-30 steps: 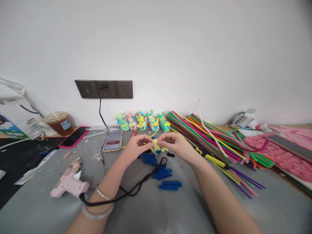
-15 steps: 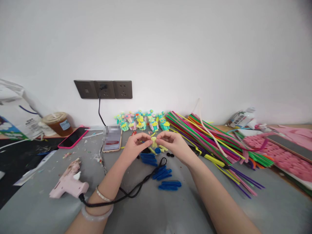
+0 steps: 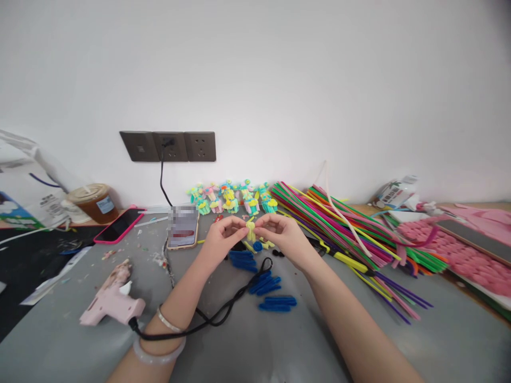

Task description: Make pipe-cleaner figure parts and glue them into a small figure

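A small pale-yellow pipe cleaner figure [image 3: 250, 232] is pinched between my two hands, above the middle of the table. My left hand [image 3: 224, 237] grips its left side with thumb and forefinger. On the other side, my right hand [image 3: 278, 234] pinches it the same way. Just below lie a coiled blue piece [image 3: 257, 246] and some yellow bits. Cut blue pipe cleaner pieces [image 3: 265, 283] rest in groups nearer to me. Several small multicoloured pipe cleaner figures [image 3: 230, 198] stand in a row against the wall behind my hands.
A pink glue gun [image 3: 109, 303] lies at the left, its black cable [image 3: 229, 306] crossing the table and my left forearm. A phone [image 3: 183, 227], a pink-cased phone [image 3: 120, 226] and a drink cup [image 3: 98, 203] are left. Bundled pipe cleaners [image 3: 335, 226] and a yellow cutter [image 3: 351, 262] lie right.
Both hands stay in nearly the same place, still pinching the yellow figure. The figure has turned or shifted slightly between the fingertips.
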`<control>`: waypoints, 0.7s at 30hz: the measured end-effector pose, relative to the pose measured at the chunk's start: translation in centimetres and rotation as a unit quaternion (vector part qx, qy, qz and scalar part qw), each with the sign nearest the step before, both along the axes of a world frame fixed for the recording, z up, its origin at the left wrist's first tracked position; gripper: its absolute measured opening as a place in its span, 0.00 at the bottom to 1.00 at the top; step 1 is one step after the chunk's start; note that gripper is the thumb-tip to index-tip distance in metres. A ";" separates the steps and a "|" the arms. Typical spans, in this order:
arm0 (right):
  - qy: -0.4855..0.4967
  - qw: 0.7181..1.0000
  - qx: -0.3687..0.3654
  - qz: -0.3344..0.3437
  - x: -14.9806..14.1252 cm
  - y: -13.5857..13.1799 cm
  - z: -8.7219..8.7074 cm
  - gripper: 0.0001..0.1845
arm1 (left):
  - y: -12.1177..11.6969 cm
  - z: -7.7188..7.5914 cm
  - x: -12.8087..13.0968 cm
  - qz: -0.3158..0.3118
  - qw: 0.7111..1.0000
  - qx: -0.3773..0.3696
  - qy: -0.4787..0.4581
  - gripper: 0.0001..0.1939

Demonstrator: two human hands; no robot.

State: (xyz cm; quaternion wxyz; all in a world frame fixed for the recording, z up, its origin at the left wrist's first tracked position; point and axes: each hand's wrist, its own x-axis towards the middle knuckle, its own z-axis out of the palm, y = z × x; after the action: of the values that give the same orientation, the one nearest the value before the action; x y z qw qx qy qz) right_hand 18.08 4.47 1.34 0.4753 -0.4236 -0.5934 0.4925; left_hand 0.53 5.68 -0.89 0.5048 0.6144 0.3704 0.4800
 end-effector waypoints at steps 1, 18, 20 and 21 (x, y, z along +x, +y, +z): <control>0.001 1.000 0.003 -0.004 -0.1 0.0 0.0 0.15 | 0.0 0.0 0.0 -0.001 1.000 0.000 0.002 0.13; 0.020 0.999 -0.004 -0.032 -0.6 0.1 -0.7 0.19 | 0.2 -0.2 0.0 0.013 1.000 -0.018 -0.018 0.14; 0.022 0.999 -0.004 -0.031 -0.6 0.1 -0.7 0.19 | 0.3 -0.3 0.0 0.013 1.000 -0.010 -0.012 0.13; 0.023 0.999 -0.003 -0.030 -0.6 0.1 -0.7 0.19 | 0.3 -0.3 0.0 0.012 1.000 -0.005 -0.009 0.12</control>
State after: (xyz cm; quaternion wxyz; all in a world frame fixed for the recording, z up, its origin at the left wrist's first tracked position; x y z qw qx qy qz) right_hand 17.49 4.61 0.69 0.5018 -0.4311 -0.5683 0.4892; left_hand 0.50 5.95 -1.22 0.5052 0.6030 0.3761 0.4896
